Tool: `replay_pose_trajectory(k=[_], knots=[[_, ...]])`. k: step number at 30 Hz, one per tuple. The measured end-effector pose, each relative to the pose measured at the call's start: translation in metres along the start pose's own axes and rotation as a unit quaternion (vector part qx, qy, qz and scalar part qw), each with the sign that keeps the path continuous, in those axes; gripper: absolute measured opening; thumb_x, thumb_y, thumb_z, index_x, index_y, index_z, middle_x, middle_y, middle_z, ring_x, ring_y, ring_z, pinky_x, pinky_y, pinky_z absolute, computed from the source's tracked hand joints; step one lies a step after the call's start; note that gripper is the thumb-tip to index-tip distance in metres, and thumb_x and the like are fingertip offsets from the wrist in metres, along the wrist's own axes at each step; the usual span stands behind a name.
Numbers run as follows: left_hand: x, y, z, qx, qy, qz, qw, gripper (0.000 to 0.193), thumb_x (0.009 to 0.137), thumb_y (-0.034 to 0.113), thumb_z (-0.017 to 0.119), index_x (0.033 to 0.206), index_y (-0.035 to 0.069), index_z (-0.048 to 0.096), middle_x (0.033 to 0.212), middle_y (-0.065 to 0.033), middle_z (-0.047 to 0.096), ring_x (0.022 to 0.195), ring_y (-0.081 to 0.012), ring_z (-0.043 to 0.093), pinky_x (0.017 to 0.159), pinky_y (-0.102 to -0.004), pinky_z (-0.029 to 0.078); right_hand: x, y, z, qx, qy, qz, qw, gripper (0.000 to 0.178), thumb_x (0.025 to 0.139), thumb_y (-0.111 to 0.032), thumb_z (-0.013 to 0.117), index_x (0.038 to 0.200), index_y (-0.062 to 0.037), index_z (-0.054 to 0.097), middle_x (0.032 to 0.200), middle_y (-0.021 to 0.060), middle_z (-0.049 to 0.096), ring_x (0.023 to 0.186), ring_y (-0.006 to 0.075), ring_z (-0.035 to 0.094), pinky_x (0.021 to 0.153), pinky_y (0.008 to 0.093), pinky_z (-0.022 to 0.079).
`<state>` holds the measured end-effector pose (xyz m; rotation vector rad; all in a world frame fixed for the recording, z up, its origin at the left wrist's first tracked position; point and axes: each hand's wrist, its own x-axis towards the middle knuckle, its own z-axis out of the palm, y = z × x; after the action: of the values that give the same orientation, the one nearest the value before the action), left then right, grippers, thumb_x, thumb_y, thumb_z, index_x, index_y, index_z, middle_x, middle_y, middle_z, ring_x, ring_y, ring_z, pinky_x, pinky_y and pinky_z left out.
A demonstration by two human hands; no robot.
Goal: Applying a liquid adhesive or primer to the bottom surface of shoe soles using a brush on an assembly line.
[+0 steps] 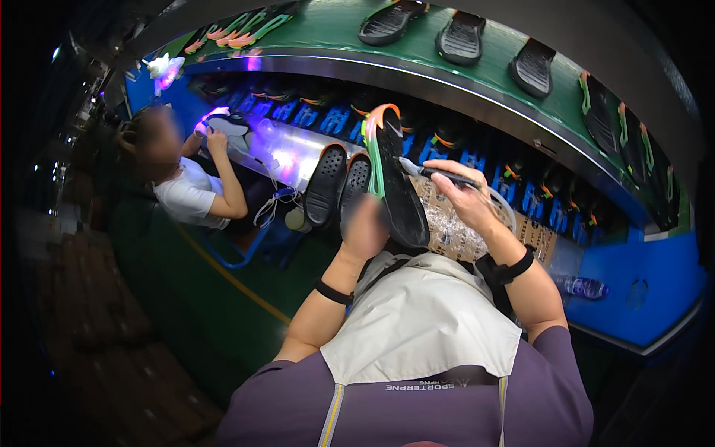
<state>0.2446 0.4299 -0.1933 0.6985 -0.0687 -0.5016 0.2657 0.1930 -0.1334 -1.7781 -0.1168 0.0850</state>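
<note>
My left hand [365, 228] is closed on the near left side of a black shoe sole [403, 212] with an orange and green rim, held tilted above my lap. Between the fingers of my right hand [468, 200] is a slim dark brush [441, 173] with a pale tip. That tip is at the right edge of the sole; whether it touches is hard to tell. A pale hose [511, 212] curves beside my right wrist. Left of the held sole lie two black perforated shoe pieces, one [325, 186] farther out and another [355, 183] partly behind my left hand.
A plastic-wrapped cardboard box [450, 227] sits beyond my lap. Past it runs a green conveyor belt [328, 24] bearing black soles [460, 39], above a row of blue racks [337, 119]. A bottle [586, 287] lies at right. A co-worker [190, 190] at left handles a shoe [231, 128].
</note>
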Motion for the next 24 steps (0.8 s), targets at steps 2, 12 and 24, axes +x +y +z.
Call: replay_pose_trajectory(k=[2, 12, 24], knots=[[-0.002, -0.002, -0.003, -0.007, 0.020, -0.008, 1.000, 0.074, 0.105, 0.060, 0.055, 0.154, 0.006, 0.047, 0.145, -0.0105, 0.062, 0.134, -0.0249, 0.059, 0.115, -0.0434, 0.047, 0.001, 0.017, 0.009, -0.004, 0.007, -0.124, 0.992, 0.027, 0.098, -0.016, 0.075, 0.124, -0.0082, 0.077, 0.101, 0.0076, 0.078, 0.092, 0.0195, 0.069, 0.082, 0.0363, 0.054], [0.014, 0.059, -0.017, -0.051, -0.080, -0.003, 0.995, 0.093, 0.103, 0.074, 0.032, 0.155, -0.002, 0.045, 0.133, -0.0235, 0.067, 0.117, -0.0361, 0.070, 0.106, -0.0500, 0.055, -0.030, -0.012, -0.003, 0.136, -0.030, -0.041, 0.989, 0.030, 0.099, -0.013, 0.072, 0.127, -0.0009, 0.075, 0.093, 0.0049, 0.071, 0.079, 0.0111, 0.063, 0.074, 0.0265, 0.053], [0.235, 0.225, -0.025, -0.212, 0.117, 0.169, 0.955, 0.097, 0.104, 0.065, 0.052, 0.162, -0.005, 0.020, 0.151, -0.0416, 0.041, 0.137, -0.0521, 0.053, 0.113, -0.0571, 0.050, -0.026, 0.021, 0.005, 0.077, 0.049, -0.013, 0.996, 0.035, 0.101, -0.020, 0.072, 0.130, -0.0018, 0.073, 0.092, 0.0026, 0.070, 0.080, 0.0094, 0.063, 0.073, 0.0254, 0.050]])
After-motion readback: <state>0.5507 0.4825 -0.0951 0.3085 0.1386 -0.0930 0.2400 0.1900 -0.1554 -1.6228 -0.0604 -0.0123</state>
